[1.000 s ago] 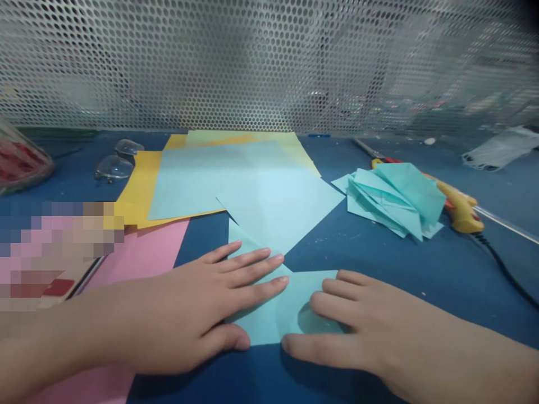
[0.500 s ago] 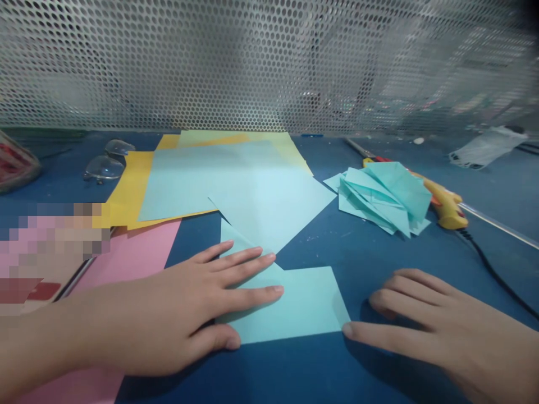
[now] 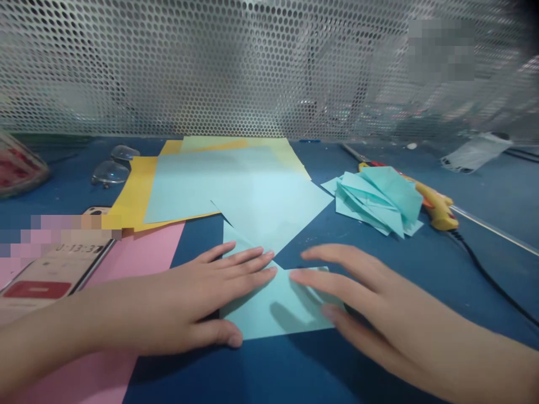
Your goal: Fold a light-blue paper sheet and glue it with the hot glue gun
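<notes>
Blue folded paper point(image 3: 273, 308) flat on bench point(image 3: 379, 252) | left hand point(image 3: 181, 303) still pinning it, palm flat | right hand point(image 3: 357, 297) back over it, fingers spread, gripping nothing | creasing continues.

Lying on the blue table point(image 3: 421, 269): folded teal pieces point(image 3: 377, 199), a yellow glue gun point(image 3: 435, 205), glasses point(image 3: 112, 168), a phone point(image 3: 54, 269), pink paper point(image 3: 138, 252), yellow sheets point(image 3: 135, 193).
</notes>
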Demonstrator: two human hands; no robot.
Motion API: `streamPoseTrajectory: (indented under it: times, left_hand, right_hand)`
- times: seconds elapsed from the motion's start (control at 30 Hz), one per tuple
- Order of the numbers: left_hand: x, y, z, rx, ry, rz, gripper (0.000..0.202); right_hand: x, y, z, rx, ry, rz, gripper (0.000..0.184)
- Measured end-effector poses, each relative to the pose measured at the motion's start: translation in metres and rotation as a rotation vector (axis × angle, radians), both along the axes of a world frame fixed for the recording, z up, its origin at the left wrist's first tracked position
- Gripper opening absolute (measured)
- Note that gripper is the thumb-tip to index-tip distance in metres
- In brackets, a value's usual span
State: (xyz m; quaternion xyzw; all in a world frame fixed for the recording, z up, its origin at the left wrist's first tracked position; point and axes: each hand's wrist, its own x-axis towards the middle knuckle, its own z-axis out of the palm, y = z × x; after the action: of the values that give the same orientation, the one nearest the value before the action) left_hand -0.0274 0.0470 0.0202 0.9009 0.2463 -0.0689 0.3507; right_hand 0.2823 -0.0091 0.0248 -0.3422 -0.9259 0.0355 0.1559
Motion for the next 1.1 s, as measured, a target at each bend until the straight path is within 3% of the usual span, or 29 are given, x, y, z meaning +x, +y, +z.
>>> streamPoseTrajectory:
  times: [0.13,0.37,0.47,0.5,0.63,0.7,0.73,0.8,0.83,0.9,0.97,1.03,1.1]
  left_hand:
    - [0.002,0.004,0.004,-0.060,0.012,0.028,0.086]
    - [0.005,0.004,0.009,-0.150,0.065,0.046,0.138]
    - [0.005,-0.002,0.008,-0.135,0.061,0.132,0.146]
    - [0.005,-0.004,0.008,-0.131,0.046,0.182,0.144]
    - [0.004,-0.012,0.011,-0.141,-0.045,0.403,0.137]
    - [0.004,-0.014,0.015,-0.159,-0.122,0.515,0.126]
    - [0.004,-0.015,0.018,-0.169,-0.186,0.557,0.104]
    - [0.008,-0.017,0.025,-0.185,-0.332,0.605,0.033]
    - [0.011,-0.019,0.028,-0.204,-0.389,0.618,0.015]
    - [0.017,-0.024,0.033,-0.265,-0.417,0.634,0.027]
    - [0.021,-0.032,0.033,-0.288,-0.366,0.627,0.017]
    - [0.023,-0.040,0.030,-0.223,-0.289,0.581,0.014]
    - [0.024,-0.047,0.027,-0.134,-0.263,0.531,0.030]
  right_hand:
    - [-0.027,0.011,-0.013,-0.101,-0.047,0.062,0.048]
    - [-0.020,0.008,-0.030,-0.200,0.028,-0.013,0.072]
    - [-0.020,0.008,-0.034,-0.299,0.164,-0.085,0.081]
    - [-0.020,0.008,-0.033,-0.361,0.227,-0.119,0.075]
    - [-0.020,0.014,-0.018,-0.601,0.456,-0.205,0.018]
    - [-0.018,0.016,-0.007,-0.793,0.593,-0.267,0.022]
    - [-0.016,0.017,-0.003,-0.894,0.663,-0.294,0.025]
    - [-0.013,0.018,0.003,-1.068,0.762,-0.289,0.036]
    - [-0.012,0.018,0.004,-1.135,0.775,-0.246,0.040]
    - [-0.012,0.016,0.004,-1.285,0.805,-0.125,0.043]
    - [-0.016,0.014,0.002,-1.447,0.872,-0.055,0.046]
    - [-0.022,0.011,0.000,-1.512,0.929,-0.106,0.048]
    - [-0.030,0.006,-0.001,-1.478,0.894,-0.216,0.045]
